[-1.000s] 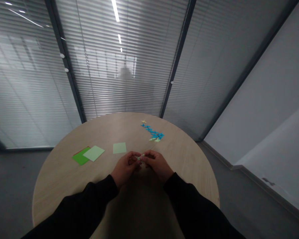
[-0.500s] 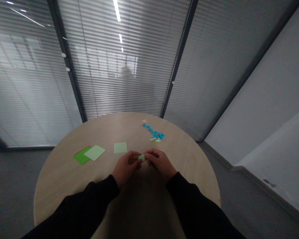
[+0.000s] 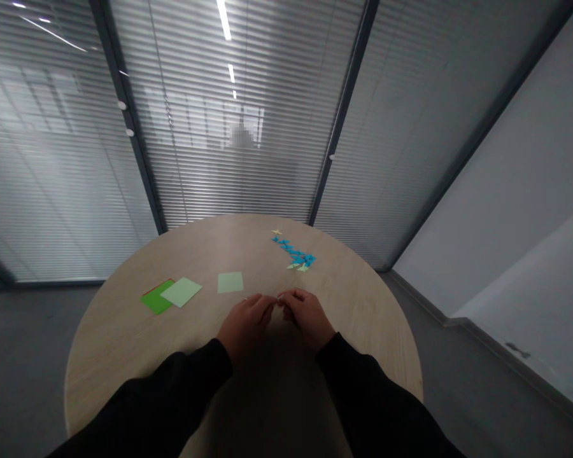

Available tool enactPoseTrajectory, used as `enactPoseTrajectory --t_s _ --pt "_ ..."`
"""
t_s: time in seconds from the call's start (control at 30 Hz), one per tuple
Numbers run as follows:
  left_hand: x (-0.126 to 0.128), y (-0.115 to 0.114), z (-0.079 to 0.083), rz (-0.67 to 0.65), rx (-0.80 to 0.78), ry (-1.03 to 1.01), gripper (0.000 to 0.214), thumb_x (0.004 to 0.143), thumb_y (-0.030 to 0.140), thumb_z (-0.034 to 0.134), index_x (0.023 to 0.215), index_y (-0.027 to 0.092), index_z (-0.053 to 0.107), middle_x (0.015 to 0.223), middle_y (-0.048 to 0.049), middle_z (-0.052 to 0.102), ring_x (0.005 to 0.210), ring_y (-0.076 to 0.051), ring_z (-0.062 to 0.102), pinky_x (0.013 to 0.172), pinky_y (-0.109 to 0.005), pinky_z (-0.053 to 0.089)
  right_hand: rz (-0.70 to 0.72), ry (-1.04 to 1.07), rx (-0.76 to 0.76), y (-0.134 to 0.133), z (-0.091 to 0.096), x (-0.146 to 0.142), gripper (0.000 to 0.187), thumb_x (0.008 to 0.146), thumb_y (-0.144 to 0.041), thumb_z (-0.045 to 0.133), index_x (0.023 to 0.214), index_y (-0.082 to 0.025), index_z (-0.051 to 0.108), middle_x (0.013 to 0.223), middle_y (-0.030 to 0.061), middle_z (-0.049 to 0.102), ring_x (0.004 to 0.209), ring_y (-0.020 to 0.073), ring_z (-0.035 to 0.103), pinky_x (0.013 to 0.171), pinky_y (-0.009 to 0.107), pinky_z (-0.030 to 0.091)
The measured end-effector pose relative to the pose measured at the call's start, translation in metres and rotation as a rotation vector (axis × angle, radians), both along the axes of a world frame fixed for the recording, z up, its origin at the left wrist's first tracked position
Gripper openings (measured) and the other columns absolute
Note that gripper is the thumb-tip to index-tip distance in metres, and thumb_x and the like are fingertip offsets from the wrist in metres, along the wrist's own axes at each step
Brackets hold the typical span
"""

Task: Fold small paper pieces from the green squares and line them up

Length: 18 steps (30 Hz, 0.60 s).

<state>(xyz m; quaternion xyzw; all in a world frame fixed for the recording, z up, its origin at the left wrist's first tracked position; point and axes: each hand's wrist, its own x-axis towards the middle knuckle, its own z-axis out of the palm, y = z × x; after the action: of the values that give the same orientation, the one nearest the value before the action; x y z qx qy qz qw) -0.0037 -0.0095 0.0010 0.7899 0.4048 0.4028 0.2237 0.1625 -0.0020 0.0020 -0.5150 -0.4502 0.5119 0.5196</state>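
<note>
- Closest in were two black sleeves (image 3: 143, 397), coming up from the bottom corners, with both bare hands out over the near part of the counter.
- The left hand (image 3: 245, 324) and right hand (image 3: 307, 315) met at the fingertips, just above the wood.
- Tiny pale folded paper piece (image 3: 281, 298) sat right where they met, almost fully buried by the fingers.
- Right grip looked closed on that piece. Left grip was pushed up right beside it, but I can't tell if it was clamped on too.
- The round wooden counter (image 3: 124, 359) carried everything else.
- Left of the hands, a pale green sheet (image 3: 181, 292) lay overlapping a darker green sheet (image 3: 155, 299), with an orange sheet (image 3: 158, 281) peeking out underneath.
- Just ahead of the hands lay a pale green square (image 3: 230, 282), on its own.
- Farther out, pale green folded bits (image 3: 298, 268) touched the end of a line of blue folded pieces (image 3: 293, 251).
- A small yellow star (image 3: 277, 231) sat near the far edge, just past that line.
- Behind the counter stood a glass partition with slatted blinds (image 3: 229, 178).
</note>
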Motion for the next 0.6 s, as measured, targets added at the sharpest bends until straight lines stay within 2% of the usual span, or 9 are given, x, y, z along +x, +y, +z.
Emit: enactPoseTrajectory --t_s 0.13,0.23,0.3,0.4,0.5,0.6 --pt "0.001 -0.001 -0.002 -0.007 0.003 -0.013 0.019 0.088 0.022 0.057 0.097 0.025 0.074 0.089 -0.0080 0.072 0.080 -0.023 0.065 0.078 -0.033 0.048 -0.095 -0.027 -0.011 0.002 -0.004 -0.001 0.016 0.069 -0.032 0.067 0.069 -0.017 0.062 0.062 -0.0007 0.056 0.052 0.0106 0.045 0.049 0.025 0.039" --pt "0.000 -0.001 0.001 0.051 -0.107 -0.118 0.013 0.085 0.025 0.062 0.094 0.023 0.072 0.081 -0.0051 0.071 0.072 -0.020 0.064 0.070 -0.031 0.049 -0.109 0.037 0.013 0.006 -0.002 0.004 0.016 0.068 -0.030 0.066 0.077 -0.017 0.064 0.072 0.0016 0.061 0.057 0.0109 0.050 0.053 0.025 0.042" --pt "-0.001 0.000 0.003 0.074 -0.274 -0.239 0.015 0.083 0.030 0.066 0.094 0.020 0.069 0.072 -0.0027 0.069 0.064 -0.019 0.064 0.062 -0.030 0.048 -0.052 0.115 0.032 0.007 0.001 0.009 0.021 0.068 -0.028 0.064 0.085 -0.017 0.068 0.084 0.0035 0.065 0.061 0.0104 0.052 0.056 0.024 0.044" --pt "-0.005 0.004 0.006 -0.003 -0.527 -0.487 0.028 0.078 0.036 0.072 0.096 0.016 0.065 0.069 -0.0010 0.067 0.060 -0.017 0.064 0.059 -0.029 0.051 0.102 0.132 0.018 0.005 0.008 0.013 0.029 0.066 -0.025 0.069 0.094 -0.018 0.071 0.094 0.0039 0.066 0.067 0.0105 0.054 0.061 0.024 0.046" --pt "-0.007 0.006 0.005 -0.075 -0.637 -0.654 0.037 0.073 0.038 0.078 0.097 0.015 0.063 0.072 -0.0011 0.068 0.061 -0.014 0.064 0.062 -0.029 0.053 0.242 0.077 0.035 0.001 0.012 0.013 0.030 0.067 -0.029 0.076 0.095 -0.018 0.073 0.091 0.0035 0.068 0.070 0.0121 0.056 0.065 0.026 0.046" --pt "-0.006 0.006 0.004 -0.142 -0.690 -0.687 0.041 0.071 0.040 0.081 0.098 0.014 0.063 0.070 -0.0001 0.066 0.061 -0.013 0.063 0.062 -0.028 0.053 0.264 0.016 0.080 -0.001 0.012 0.011 0.030 0.070 -0.036 0.078 0.094 -0.018 0.075 0.081 0.0022 0.068 0.065 0.0118 0.054 0.063 0.026 0.045"
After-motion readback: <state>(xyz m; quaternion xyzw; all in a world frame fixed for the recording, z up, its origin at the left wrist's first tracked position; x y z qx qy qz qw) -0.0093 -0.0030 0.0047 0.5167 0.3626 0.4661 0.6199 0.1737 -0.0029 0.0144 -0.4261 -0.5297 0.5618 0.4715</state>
